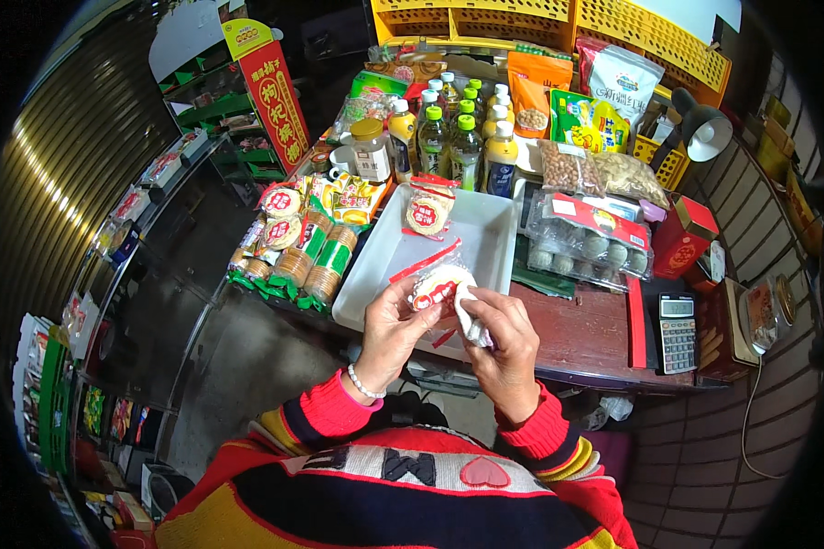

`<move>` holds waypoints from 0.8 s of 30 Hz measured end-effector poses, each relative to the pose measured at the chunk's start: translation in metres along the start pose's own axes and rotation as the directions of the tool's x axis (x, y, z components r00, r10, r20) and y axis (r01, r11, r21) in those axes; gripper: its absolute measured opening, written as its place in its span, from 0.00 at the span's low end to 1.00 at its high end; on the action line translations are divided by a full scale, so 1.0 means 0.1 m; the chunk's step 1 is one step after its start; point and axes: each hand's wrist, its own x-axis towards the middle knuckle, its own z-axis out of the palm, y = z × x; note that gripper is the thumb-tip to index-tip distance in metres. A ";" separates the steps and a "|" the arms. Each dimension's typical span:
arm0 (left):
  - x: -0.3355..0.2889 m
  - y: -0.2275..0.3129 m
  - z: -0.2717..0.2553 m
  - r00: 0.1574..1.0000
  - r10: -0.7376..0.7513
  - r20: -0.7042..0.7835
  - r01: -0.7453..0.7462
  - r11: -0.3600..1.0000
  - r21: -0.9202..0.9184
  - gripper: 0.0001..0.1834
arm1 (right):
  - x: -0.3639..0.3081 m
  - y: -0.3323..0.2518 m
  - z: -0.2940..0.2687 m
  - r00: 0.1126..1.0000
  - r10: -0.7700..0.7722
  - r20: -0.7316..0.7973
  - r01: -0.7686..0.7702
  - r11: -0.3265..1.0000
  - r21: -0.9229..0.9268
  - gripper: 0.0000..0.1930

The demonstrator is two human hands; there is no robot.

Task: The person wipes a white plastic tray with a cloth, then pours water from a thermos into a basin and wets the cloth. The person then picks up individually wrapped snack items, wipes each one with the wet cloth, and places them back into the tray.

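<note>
My left hand (pixel 386 331) is closed on the edge of a clear-wrapped round biscuit pack (pixel 435 285) with red trim and a red label. In my right hand (pixel 508 340) is a bunched white cloth (pixel 471 317), pressed against the right side of the pack. Both hands are above the near part of a white plastic tray (pixel 362 279). Inside the tray's far end lies another wrapped round biscuit pack (pixel 428 209) of the same look. The pack's lower right part is hidden behind the cloth and my fingers.
Left of the tray lie packs of stacked round biscuits (pixel 304 256). Behind it stand several drink bottles (pixel 465 146) and a honey-coloured jar (pixel 371 151). At right are clear egg cartons (pixel 588 240), a red box (pixel 685 236), a calculator (pixel 677 334) and a desk lamp (pixel 702 128).
</note>
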 end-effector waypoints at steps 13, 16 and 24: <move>0.13 0.10 -0.25 0.998 -0.059 -0.013 0.061 0.973 0.224 0.20 | -0.08 0.19 0.00 0.999 0.044 -0.025 -0.045 0.999 -0.020 0.19; 0.22 0.09 -0.28 0.999 0.006 0.049 -0.016 0.977 0.212 0.20 | -0.10 0.18 0.00 0.999 0.038 0.018 -0.037 0.999 -0.029 0.20; 1.22 0.12 -0.75 0.984 0.000 0.181 -0.105 0.814 0.572 0.19 | -0.17 0.31 0.04 0.995 0.096 0.033 -0.097 0.995 0.022 0.22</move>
